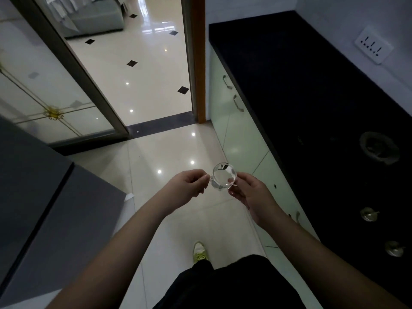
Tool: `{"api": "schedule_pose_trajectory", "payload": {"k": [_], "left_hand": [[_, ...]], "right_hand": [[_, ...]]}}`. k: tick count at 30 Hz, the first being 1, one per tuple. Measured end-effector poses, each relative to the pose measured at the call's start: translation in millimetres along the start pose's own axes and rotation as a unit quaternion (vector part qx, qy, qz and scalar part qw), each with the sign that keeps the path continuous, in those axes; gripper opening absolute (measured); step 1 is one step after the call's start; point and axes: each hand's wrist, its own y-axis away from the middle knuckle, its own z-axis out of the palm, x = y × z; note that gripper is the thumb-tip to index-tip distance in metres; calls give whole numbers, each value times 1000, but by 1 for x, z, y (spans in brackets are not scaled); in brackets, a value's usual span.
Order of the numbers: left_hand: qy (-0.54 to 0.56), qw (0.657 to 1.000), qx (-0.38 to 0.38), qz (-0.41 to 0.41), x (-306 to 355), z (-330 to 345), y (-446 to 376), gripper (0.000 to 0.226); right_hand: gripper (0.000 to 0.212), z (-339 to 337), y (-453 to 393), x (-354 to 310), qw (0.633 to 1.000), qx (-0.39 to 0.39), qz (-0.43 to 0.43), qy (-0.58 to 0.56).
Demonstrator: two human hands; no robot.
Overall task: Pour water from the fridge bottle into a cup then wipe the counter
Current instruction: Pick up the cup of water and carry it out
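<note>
cup (223, 176): clear glass, upright, held over the floor between both hands, beside the counter (312, 97)
left hand (188, 186): pinches handle to steady it
right hand (252, 192): fingertips grasp rim side
bottle: not visible
step: likely carrying the cup for pouring

Head camera looks steeply down at floor (169, 148).

The black counter (301, 90) runs along the right wall, carrying a dark round dish (379, 147) and two small metal pieces (369, 214) nearer the camera (too dim to identify); its far end lies bare.
</note>
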Motion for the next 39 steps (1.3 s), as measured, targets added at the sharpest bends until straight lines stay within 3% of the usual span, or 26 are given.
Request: {"api": "schedule_pose_trajectory", "payload": {"k": [15,28,39], "left_hand": [[-8,1000,-4,-11,5,-76,-105,29],[-5,999,5,-33,66,-107,-249,30],[3,999,-16,-28,89,-130,-342,36]], "right_hand": [[19,39,-119,-44,1000,4,11,10],[17,7,-252,-128,1000,-15,-6,25],[18,7,-326,-171,999,44,-1,-25]]}}
